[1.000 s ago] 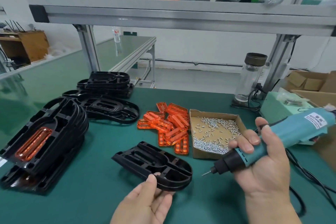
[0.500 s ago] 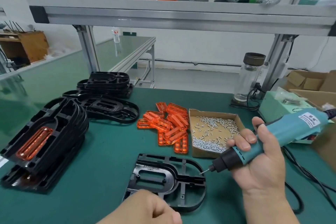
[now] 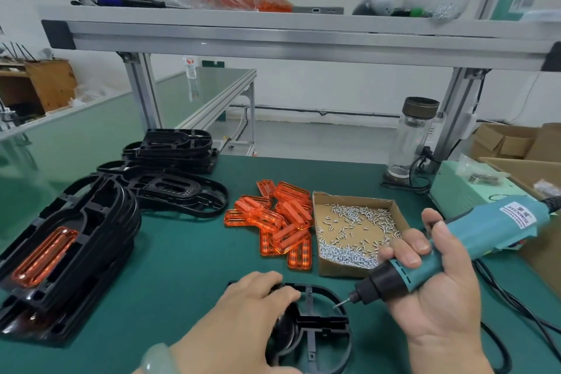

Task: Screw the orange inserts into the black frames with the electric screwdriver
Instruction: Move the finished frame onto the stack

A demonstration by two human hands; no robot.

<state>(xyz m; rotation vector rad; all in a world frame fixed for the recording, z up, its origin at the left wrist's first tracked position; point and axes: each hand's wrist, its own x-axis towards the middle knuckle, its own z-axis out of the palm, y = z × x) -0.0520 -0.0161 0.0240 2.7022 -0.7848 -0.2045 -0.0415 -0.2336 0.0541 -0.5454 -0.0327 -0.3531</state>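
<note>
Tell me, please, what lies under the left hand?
A black frame lies under the left hand, on the green table. The part beneath the hand is covered.

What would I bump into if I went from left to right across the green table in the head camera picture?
Stack of black frames → pile of orange inserts → box of screws → pale green power box. The screwdriver is left out because it overlaps the box of screws.
</note>
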